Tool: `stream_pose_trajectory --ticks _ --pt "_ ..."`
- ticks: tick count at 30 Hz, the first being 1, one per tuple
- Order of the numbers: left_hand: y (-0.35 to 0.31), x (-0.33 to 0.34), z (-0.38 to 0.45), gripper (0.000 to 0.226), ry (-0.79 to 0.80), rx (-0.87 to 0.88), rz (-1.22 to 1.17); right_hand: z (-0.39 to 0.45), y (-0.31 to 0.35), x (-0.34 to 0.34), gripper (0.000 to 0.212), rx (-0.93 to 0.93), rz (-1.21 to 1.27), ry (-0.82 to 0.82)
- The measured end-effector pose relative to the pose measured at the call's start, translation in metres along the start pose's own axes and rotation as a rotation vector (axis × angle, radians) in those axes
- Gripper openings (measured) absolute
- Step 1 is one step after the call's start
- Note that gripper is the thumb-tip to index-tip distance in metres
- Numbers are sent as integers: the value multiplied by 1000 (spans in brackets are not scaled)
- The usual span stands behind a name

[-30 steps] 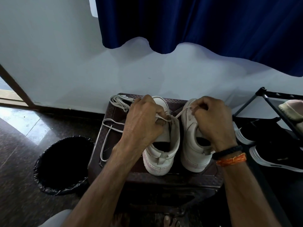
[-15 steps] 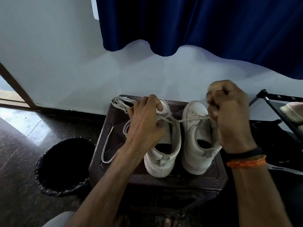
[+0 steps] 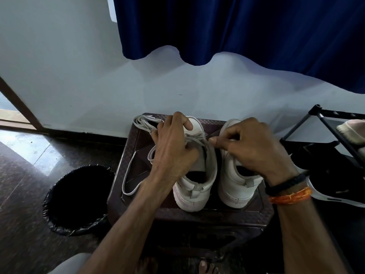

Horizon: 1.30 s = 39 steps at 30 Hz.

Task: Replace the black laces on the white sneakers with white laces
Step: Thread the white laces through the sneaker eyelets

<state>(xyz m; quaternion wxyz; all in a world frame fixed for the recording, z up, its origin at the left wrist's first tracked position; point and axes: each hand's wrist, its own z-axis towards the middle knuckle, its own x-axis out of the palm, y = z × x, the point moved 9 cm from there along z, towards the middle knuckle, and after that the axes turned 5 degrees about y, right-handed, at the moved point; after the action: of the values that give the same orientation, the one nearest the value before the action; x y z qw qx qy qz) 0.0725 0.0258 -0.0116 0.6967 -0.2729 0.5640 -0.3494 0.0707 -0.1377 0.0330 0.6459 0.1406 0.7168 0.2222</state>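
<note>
Sneakers: I see a white pair (image 3: 197, 182), heels toward me, on a dark stool (image 3: 262, 212).
Left hand (image 3: 173, 153): fingers curled round the white lace (image 3: 193, 140).
Right hand (image 3: 250, 147): pinching that lace's end.

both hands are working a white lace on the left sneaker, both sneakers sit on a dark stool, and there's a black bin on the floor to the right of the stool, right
Not quite: the black bin stands on the floor left of the stool, as the head view shows. The rest holds: both hands work the white lace on the left sneaker.

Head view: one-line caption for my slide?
Both hands, left and right, thread a white lace through the left sneaker on a dark stool.
</note>
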Motion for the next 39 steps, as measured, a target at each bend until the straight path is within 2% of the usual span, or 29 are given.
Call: stream_pose_trajectory --ticks 4,6,8,9,11,13,17,19,22,24,25,28,31,35,37,39 --pt "-2 1 -1 50 10 -2 -11 -12 -29 -54 22 80 -54 -334" --pt "-1 0 -1 50 5 -3 -13 -18 -36 -66 21 89 -49 -430" --pt "0 0 0 49 0 0 -16 -14 -27 -59 11 32 -39 -378" --pt "1 0 0 49 -5 1 -21 -11 -19 -50 13 -1 -50 -314" --pt "2 -2 1 47 -21 9 -12 -5 -4 -26 29 -65 -76 -166" --pt "3 -4 1 44 -49 20 18 -1 10 -3 30 -119 -179 -66" --pt "1 -12 3 32 -118 69 89 4 11 17 20 -112 -283 -43" --pt "1 -14 5 32 -110 88 85 6 1 3 20 -56 -227 -113" --pt "-3 -13 5 37 -65 102 89 -5 -22 -41 17 59 -174 -392" --pt "-6 -12 4 30 -42 101 88 -15 -30 -62 16 89 -115 -521" --pt "-6 -12 4 26 -32 94 78 -15 -28 -61 19 83 -75 -494" --pt "-7 -13 4 19 -10 86 57 -4 -9 -26 38 -6 -21 -191" --pt "-11 -14 3 19 43 122 80 1 13 9 32 -118 -184 -47" --pt "-7 -19 3 21 118 100 100 6 7 9 14 -91 -199 -122" --pt "-4 -21 3 19 143 75 91 4 -9 -13 11 -14 -201 -252" --pt "-5 -21 2 19 161 73 96 -6 -25 -47 14 72 -201 -454"
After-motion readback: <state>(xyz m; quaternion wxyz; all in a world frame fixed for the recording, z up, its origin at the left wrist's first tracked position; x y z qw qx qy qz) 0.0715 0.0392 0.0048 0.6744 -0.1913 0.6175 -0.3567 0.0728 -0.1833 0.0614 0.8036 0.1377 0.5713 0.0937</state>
